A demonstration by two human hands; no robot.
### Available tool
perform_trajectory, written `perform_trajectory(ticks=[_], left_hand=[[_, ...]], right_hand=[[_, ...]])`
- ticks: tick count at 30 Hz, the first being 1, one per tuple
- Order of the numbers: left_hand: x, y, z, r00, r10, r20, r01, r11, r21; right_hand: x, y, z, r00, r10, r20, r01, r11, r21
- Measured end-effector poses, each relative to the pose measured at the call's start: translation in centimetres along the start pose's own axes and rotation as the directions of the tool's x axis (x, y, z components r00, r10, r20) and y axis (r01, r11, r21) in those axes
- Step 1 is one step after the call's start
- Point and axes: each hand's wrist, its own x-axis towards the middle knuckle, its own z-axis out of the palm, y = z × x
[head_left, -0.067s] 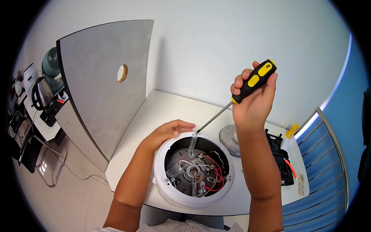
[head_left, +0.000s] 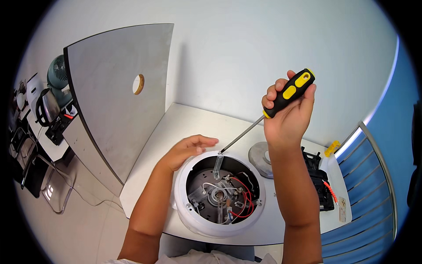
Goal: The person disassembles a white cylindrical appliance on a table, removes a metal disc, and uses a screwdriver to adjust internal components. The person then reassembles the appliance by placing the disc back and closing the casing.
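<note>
My right hand (head_left: 288,105) is wrapped round the black and yellow handle of a screwdriver (head_left: 243,133). Its shaft slants down to the left, and the tip meets the far rim of a round white appliance housing (head_left: 193,221). Inside the housing are a dark metal plate (head_left: 198,179), red wires (head_left: 251,196), white wires and a metal bracket (head_left: 217,168) just below the tip. My left hand (head_left: 187,152) rests against the housing's far left rim, fingers stretched out toward the screwdriver tip.
A round grey metal disc (head_left: 259,159) lies right of the housing, partly behind my right forearm. Farther right are a black tool case (head_left: 323,189), a red pen-like tool (head_left: 329,192) and a yellow piece (head_left: 332,148). A grey divider panel (head_left: 118,97) stands left; a metal railing (head_left: 381,171) borders the right.
The screwdriver tip has shifted slightly left along the far rim. My left fingers have moved a little left too. My right hand stays nearly still, its grip unchanged.
</note>
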Motion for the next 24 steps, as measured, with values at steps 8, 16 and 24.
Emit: perform_trajectory(ticks=[8,16,24], left_hand=[[-0.6,5.2,3.8,0.976,0.134,0.172,-0.200,0.864,0.462],[0.0,6.1,5.5,0.982,0.070,0.176,-0.168,0.757,0.632],[-3.3,7.9,4.7,0.927,0.373,-0.038,-0.165,0.495,0.853]], right_hand=[[-0.2,-1.5,0.0,1.000,0.013,0.018,-0.016,0.987,0.159],[-1.1,-2.7,-0.9,0.999,-0.032,0.030,0.026,0.983,0.181],[-4.8,-10.8,-8.0,0.941,-0.329,-0.077,0.334,0.940,0.071]])
